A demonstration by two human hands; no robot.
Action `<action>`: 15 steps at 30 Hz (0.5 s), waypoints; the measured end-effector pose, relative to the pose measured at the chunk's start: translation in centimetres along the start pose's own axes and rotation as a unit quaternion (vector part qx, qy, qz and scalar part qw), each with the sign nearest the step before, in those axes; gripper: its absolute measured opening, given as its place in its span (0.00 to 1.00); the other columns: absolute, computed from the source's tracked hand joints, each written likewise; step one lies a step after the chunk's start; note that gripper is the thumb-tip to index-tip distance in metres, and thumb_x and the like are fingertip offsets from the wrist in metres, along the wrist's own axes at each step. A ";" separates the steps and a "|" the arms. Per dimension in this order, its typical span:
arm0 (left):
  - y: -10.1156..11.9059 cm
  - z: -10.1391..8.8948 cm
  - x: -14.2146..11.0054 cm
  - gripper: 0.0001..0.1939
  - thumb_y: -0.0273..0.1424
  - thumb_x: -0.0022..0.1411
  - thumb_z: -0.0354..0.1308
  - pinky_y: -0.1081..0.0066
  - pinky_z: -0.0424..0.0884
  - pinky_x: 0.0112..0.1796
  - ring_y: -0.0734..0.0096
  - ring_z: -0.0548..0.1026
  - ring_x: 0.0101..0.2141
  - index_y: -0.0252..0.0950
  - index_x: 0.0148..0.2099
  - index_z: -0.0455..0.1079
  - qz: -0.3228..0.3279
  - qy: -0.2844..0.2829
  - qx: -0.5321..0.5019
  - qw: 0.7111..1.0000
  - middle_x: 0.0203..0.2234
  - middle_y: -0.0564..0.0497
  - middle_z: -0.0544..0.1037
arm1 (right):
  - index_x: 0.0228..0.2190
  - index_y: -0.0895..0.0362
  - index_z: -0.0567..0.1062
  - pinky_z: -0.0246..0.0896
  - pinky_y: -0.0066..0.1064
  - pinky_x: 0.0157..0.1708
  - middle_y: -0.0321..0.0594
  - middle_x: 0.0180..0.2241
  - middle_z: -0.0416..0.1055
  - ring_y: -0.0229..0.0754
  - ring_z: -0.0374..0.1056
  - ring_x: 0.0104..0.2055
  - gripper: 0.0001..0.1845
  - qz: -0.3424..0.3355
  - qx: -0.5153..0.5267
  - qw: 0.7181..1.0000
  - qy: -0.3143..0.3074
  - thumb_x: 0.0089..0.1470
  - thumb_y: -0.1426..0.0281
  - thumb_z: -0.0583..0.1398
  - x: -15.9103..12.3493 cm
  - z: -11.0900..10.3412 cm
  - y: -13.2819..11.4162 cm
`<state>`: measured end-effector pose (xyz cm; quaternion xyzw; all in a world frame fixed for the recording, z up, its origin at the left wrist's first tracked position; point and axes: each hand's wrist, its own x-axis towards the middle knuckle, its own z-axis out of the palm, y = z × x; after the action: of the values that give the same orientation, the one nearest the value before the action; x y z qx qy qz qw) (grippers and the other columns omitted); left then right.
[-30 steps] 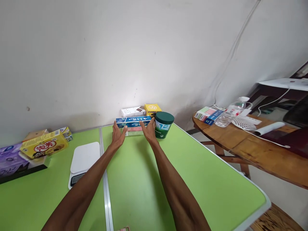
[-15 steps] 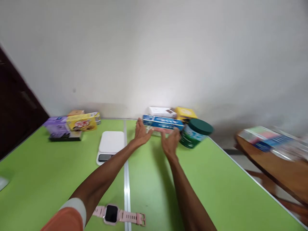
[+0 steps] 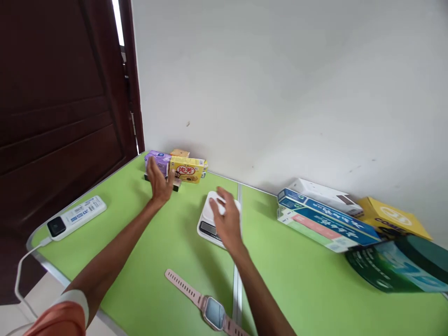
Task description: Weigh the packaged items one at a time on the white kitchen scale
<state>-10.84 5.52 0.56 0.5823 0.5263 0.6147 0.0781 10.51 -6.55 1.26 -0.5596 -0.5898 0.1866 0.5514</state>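
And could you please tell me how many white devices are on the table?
2 visible: the flat white scale by the right hand; the oblong white cabled device at far left.

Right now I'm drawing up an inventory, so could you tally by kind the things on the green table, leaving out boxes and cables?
White scale: 1
Pink-strapped watch: 1
Green tub: 1
White device with a small dark screen: 1
Total: 4
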 end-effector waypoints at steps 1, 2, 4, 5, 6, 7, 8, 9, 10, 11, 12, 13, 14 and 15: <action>-1.9 -0.9 0.9 0.48 0.51 0.68 0.58 0.46 0.43 0.73 0.43 0.48 0.75 0.27 0.76 0.45 -0.035 0.020 0.026 0.999 0.74 0.26 0.51 | 0.65 0.52 0.68 0.69 0.54 0.60 0.54 0.66 0.67 0.56 0.70 0.62 0.34 0.039 0.031 0.998 -0.036 0.65 0.49 0.60 0.1 2.6 -0.1; -3.7 -1.6 1.6 0.48 0.50 0.68 0.57 0.44 0.43 0.73 0.42 0.48 0.75 0.26 0.76 0.45 -0.073 0.029 0.047 0.996 0.74 0.25 0.51 | 0.67 0.53 0.66 0.67 0.55 0.62 0.55 0.68 0.64 0.58 0.68 0.65 0.38 0.072 0.053 0.994 -0.065 0.64 0.48 0.60 0.3 5.0 0.1; -6.8 -2.5 2.6 0.47 0.50 0.69 0.55 0.40 0.44 0.72 0.39 0.49 0.74 0.25 0.76 0.45 -0.148 0.021 0.063 0.987 0.73 0.24 0.53 | 0.70 0.54 0.61 0.60 0.56 0.67 0.54 0.72 0.59 0.60 0.61 0.71 0.43 0.116 0.064 0.987 -0.091 0.62 0.48 0.60 1.0 9.3 1.0; -8.0 -2.7 3.0 0.47 0.50 0.70 0.54 0.40 0.45 0.71 0.39 0.50 0.74 0.24 0.77 0.44 -0.177 0.006 0.054 0.983 0.73 0.24 0.54 | 0.71 0.55 0.59 0.56 0.56 0.69 0.54 0.72 0.57 0.60 0.57 0.73 0.45 0.128 0.059 0.986 -0.093 0.61 0.48 0.61 1.5 11.1 1.6; -9.0 -2.7 3.3 0.47 0.51 0.71 0.53 0.41 0.46 0.71 0.40 0.50 0.74 0.24 0.77 0.44 -0.200 -0.012 0.037 0.979 0.73 0.24 0.54 | 0.71 0.57 0.58 0.53 0.55 0.71 0.55 0.73 0.57 0.60 0.54 0.74 0.46 0.134 0.047 0.986 -0.089 0.60 0.50 0.61 2.1 12.7 2.3; -9.9 -2.5 3.5 0.46 0.51 0.71 0.52 0.43 0.47 0.72 0.42 0.52 0.74 0.25 0.77 0.44 -0.214 -0.027 0.012 0.976 0.73 0.24 0.54 | 0.71 0.59 0.58 0.50 0.55 0.72 0.56 0.72 0.57 0.61 0.53 0.75 0.46 0.136 0.033 0.987 -0.083 0.60 0.51 0.61 2.7 14.0 3.0; -10.5 -2.3 3.6 0.46 0.52 0.72 0.51 0.46 0.49 0.72 0.45 0.54 0.74 0.26 0.77 0.44 -0.221 -0.038 -0.016 0.974 0.73 0.25 0.55 | 0.71 0.62 0.58 0.49 0.55 0.72 0.58 0.72 0.58 0.61 0.52 0.75 0.46 0.134 0.019 0.988 -0.076 0.59 0.53 0.60 3.3 15.2 3.7; -11.0 -2.0 3.8 0.45 0.53 0.72 0.51 0.48 0.51 0.72 0.47 0.56 0.74 0.28 0.77 0.45 -0.223 -0.048 -0.041 0.973 0.73 0.27 0.56 | 0.70 0.64 0.58 0.48 0.56 0.72 0.60 0.71 0.59 0.61 0.53 0.74 0.46 0.128 0.006 0.989 -0.071 0.58 0.55 0.60 3.8 16.2 4.3; -11.4 -1.6 3.9 0.45 0.54 0.72 0.50 0.50 0.52 0.72 0.48 0.57 0.73 0.30 0.77 0.47 -0.222 -0.054 -0.057 0.972 0.73 0.29 0.57 | 0.70 0.65 0.59 0.48 0.57 0.72 0.60 0.70 0.60 0.62 0.53 0.74 0.45 0.118 -0.006 0.991 -0.067 0.58 0.57 0.60 4.2 17.1 4.9; -11.7 -1.3 3.9 0.45 0.56 0.71 0.50 0.51 0.52 0.72 0.49 0.58 0.73 0.31 0.76 0.50 -0.220 -0.059 -0.064 0.972 0.73 0.30 0.58 | 0.69 0.65 0.60 0.49 0.57 0.71 0.60 0.69 0.61 0.62 0.54 0.73 0.44 0.108 -0.016 0.992 -0.064 0.57 0.58 0.60 4.5 17.7 5.5; -11.9 -1.0 3.9 0.44 0.57 0.71 0.50 0.51 0.51 0.72 0.48 0.58 0.73 0.30 0.76 0.52 -0.216 -0.063 -0.062 0.972 0.73 0.30 0.59 | 0.69 0.64 0.60 0.50 0.58 0.71 0.60 0.69 0.62 0.62 0.54 0.73 0.43 0.099 -0.026 0.993 -0.062 0.57 0.60 0.59 4.6 18.3 5.9; -12.0 -0.8 3.9 0.45 0.57 0.71 0.49 0.51 0.51 0.72 0.48 0.58 0.73 0.29 0.75 0.53 -0.213 -0.067 -0.055 0.973 0.73 0.30 0.59 | 0.69 0.64 0.60 0.51 0.58 0.70 0.60 0.69 0.62 0.62 0.55 0.73 0.43 0.091 -0.037 0.993 -0.060 0.57 0.61 0.59 4.7 18.7 6.3; -12.0 -0.7 3.8 0.45 0.57 0.71 0.49 0.51 0.49 0.72 0.47 0.57 0.73 0.29 0.75 0.54 -0.210 -0.071 -0.045 0.974 0.73 0.29 0.59 | 0.69 0.64 0.60 0.52 0.57 0.70 0.60 0.69 0.62 0.62 0.55 0.72 0.42 0.085 -0.049 0.994 -0.056 0.57 0.62 0.59 4.6 19.0 6.7; -12.0 -0.6 3.6 0.44 0.57 0.71 0.49 0.51 0.48 0.73 0.47 0.56 0.73 0.28 0.75 0.54 -0.207 -0.073 -0.037 0.975 0.73 0.29 0.59 | 0.68 0.65 0.60 0.53 0.57 0.70 0.61 0.68 0.63 0.62 0.56 0.72 0.42 0.080 -0.060 0.994 -0.052 0.56 0.63 0.59 4.5 19.3 6.9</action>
<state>-18.64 12.96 -5.84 0.5004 0.6055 0.5600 0.2633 -1.84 7.08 -8.76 -0.6267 -0.5808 0.2232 0.4691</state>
